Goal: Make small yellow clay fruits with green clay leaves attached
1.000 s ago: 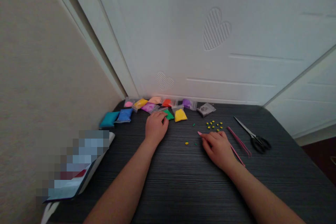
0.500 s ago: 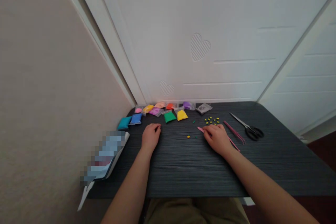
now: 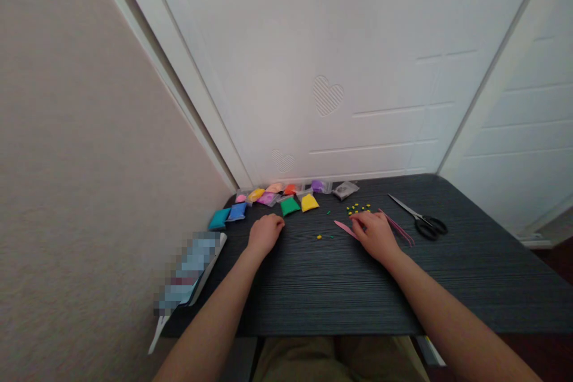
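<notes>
My left hand (image 3: 265, 233) rests on the dark table with its fingers curled inward; what they hold, if anything, is hidden. It is close to the green clay packet (image 3: 290, 206). My right hand (image 3: 375, 234) is over a pink modelling knife (image 3: 345, 228), whose blade points left and whose other end is covered by the hand. A gap shows between its thumb and forefinger. Several small yellow-and-green pieces (image 3: 357, 209) lie just beyond the right fingers. Between the hands are a single yellow piece (image 3: 319, 237) and two tiny green bits (image 3: 328, 212).
Pink tweezers (image 3: 400, 228) and black-handled scissors (image 3: 430, 227) lie to the right. Several clay packets, including yellow (image 3: 309, 202), blue (image 3: 237, 211) and teal (image 3: 219, 218), run along the back left. A blurred-out packet (image 3: 190, 271) lies by the left wall. A white panel (image 3: 268, 71) stands behind.
The view has shifted slightly. My right hand has moved a little relative to the pink knife, and its thumb and forefinger show more apart. My left hand stays curled on the table.
</notes>
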A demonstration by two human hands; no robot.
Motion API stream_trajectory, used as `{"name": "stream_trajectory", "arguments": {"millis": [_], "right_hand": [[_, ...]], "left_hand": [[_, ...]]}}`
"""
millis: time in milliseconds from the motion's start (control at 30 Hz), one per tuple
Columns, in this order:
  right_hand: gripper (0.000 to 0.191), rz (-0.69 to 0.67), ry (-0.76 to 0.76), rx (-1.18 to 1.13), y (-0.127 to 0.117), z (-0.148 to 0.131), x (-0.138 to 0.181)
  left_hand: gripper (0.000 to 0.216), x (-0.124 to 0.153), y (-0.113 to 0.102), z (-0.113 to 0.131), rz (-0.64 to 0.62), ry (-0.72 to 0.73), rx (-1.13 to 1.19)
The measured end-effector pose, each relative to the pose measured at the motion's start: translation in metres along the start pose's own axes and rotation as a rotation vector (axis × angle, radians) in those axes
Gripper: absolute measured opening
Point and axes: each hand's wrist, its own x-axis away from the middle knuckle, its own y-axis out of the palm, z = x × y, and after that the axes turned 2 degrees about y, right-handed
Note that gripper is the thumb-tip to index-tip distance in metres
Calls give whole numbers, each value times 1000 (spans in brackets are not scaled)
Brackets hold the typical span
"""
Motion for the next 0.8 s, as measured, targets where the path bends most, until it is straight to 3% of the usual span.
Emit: {"name": "stream_trajectory", "arguments": {"millis": [333, 500, 800], "right_hand": [[18, 10, 39, -21, -3, 1, -1], [18, -11, 25, -26, -5, -3, -2], [19, -38, 25, 15, -7, -4, -4]], "left_hand": [[23, -6, -3, 9, 75, 43, -35], [33, -20, 2, 30, 136, 85, 36], [20, -56, 17, 67, 186, 214, 234]]}}
